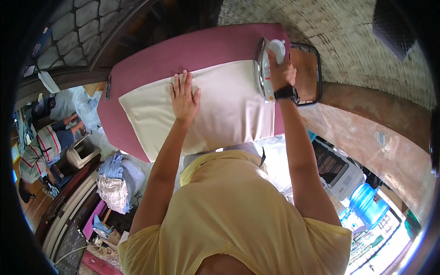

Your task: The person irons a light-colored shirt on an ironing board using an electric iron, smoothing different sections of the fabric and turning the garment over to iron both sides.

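A cream cloth (220, 105) lies spread over an ironing board (192, 51) with a maroon cover, its near edge hanging at the front. My left hand (185, 98) rests flat on the cloth near its far edge, fingers stretched out. In my right hand (282, 73) is a clothes iron (261, 68), white and silver, gripped by its handle at the cloth's right end. The iron's soleplate is turned so I cannot tell how fully it touches the cloth. A black watch sits on my right wrist. Small wrinkles show along the cloth's near side.
A metal-framed rest (316, 75) extends from the board's right end beside a wall. At left, a bundle of clothes (120, 178) stands on the floor, and another person (46, 146) sits farther off. A blue water jug (368, 206) is at lower right.
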A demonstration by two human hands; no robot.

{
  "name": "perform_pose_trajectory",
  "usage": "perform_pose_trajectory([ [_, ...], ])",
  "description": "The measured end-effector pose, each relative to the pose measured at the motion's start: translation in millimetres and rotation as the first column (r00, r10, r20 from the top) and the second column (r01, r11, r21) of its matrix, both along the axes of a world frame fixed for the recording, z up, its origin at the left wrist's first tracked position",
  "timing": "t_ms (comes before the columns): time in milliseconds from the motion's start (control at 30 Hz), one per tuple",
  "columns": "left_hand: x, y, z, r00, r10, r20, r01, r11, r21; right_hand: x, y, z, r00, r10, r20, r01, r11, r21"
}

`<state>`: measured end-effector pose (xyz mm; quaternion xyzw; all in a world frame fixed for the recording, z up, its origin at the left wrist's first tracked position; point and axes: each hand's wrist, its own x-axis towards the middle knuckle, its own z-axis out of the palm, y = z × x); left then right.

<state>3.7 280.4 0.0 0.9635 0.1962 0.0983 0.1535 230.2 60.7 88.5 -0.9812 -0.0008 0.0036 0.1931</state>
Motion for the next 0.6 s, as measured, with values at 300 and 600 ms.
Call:
perform_pose_trajectory([
  [300, -7, -6, 2, 1.000, 0.010, -0.019, -0.010, 1.000, -0.011, 13, -17, -19, 1.000, 0.014, 0.000, -0.014, 0.998, 0.066],
  [600, -5, 4, -6, 0.998, 0.050, 0.032, -0.050, 0.999, 0.004, 37, 5, 14, 0.721, 0.682, -0.124, -0.658, 0.730, 0.183],
])
